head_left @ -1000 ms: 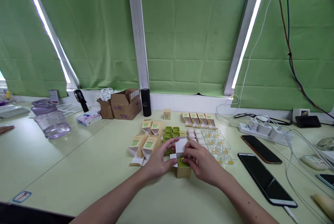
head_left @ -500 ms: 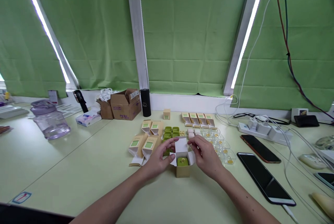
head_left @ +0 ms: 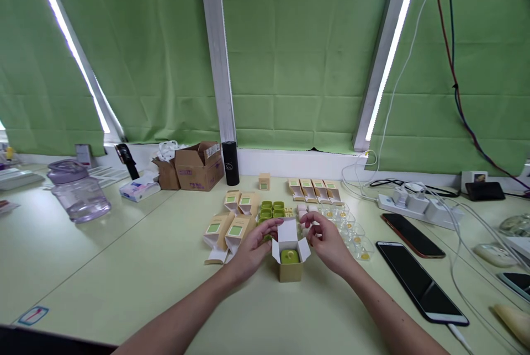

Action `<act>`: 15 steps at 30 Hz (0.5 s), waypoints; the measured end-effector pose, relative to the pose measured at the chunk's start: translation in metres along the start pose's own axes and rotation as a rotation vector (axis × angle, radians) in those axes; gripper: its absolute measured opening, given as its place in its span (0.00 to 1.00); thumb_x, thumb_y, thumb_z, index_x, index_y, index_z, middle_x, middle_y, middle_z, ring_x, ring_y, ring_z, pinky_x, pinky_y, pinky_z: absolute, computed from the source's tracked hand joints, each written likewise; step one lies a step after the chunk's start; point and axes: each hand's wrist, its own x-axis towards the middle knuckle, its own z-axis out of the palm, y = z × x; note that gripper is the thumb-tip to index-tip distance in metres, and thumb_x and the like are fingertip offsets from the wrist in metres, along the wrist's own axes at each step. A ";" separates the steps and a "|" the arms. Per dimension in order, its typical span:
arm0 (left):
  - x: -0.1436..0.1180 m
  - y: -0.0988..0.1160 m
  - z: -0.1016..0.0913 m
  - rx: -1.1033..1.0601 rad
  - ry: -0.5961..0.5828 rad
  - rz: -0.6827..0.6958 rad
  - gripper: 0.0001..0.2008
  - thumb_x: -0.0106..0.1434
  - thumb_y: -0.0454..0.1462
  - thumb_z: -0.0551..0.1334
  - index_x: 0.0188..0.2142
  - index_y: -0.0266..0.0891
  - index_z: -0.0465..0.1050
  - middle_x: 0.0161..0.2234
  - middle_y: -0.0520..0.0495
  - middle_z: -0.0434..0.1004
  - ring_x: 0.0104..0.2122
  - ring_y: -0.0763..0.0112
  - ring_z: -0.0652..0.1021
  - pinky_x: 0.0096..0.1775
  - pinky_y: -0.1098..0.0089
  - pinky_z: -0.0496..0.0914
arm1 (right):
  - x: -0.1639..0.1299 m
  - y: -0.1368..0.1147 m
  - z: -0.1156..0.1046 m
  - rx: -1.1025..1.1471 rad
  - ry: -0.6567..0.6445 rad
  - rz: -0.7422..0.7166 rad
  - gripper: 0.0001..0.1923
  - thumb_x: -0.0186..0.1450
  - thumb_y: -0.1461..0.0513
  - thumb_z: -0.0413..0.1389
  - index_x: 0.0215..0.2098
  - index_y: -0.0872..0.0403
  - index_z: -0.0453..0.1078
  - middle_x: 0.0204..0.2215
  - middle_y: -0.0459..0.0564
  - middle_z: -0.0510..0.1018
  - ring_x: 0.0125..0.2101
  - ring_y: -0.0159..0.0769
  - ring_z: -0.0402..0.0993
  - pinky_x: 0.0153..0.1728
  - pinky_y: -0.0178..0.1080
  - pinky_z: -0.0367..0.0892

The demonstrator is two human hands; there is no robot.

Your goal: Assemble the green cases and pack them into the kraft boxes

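Note:
A small kraft cardboard box [head_left: 290, 273] stands upright on the table with its white flaps spread. Inside it sits a green square piece [head_left: 289, 256]. My left hand [head_left: 257, 243] is at the box's left, fingers stretched out and the tips by the tall back flap [head_left: 287, 229]; I cannot tell whether they touch it. On the right, my right hand [head_left: 326, 238] hovers apart from the box, fingers loosely bent and spread, with nothing in it. Behind the hands lie green square cups [head_left: 272, 209], small yellow pieces [head_left: 289, 212], white blocks [head_left: 312, 208] and clear cups [head_left: 356, 238].
Several flattened box sleeves [head_left: 236, 230] lie left, more boxes [head_left: 313, 189] behind. A closed box [head_left: 264, 181] and black cylinder [head_left: 231, 163] stand at the back. Phones [head_left: 420, 283], cables and a power strip [head_left: 422, 208] occupy the right; a water jug [head_left: 80, 195] stands left.
My right hand has drawn slightly away from the box's flaps, its fingers spreading. The side flaps now stand out more fully in view. My left hand has barely shifted.

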 end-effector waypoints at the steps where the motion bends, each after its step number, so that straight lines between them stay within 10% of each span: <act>1: 0.000 0.000 0.001 0.013 0.006 0.009 0.23 0.67 0.40 0.66 0.60 0.42 0.73 0.59 0.37 0.76 0.57 0.51 0.75 0.59 0.54 0.68 | 0.000 0.000 0.000 0.014 -0.002 0.008 0.17 0.56 0.67 0.53 0.44 0.49 0.70 0.40 0.48 0.72 0.29 0.33 0.67 0.29 0.36 0.62; 15: -0.004 -0.007 0.005 0.229 0.024 0.087 0.25 0.70 0.50 0.66 0.61 0.44 0.66 0.61 0.36 0.72 0.61 0.51 0.73 0.62 0.53 0.67 | -0.003 -0.007 0.005 0.235 -0.038 0.031 0.24 0.56 0.66 0.55 0.51 0.46 0.66 0.42 0.45 0.65 0.30 0.31 0.63 0.27 0.33 0.57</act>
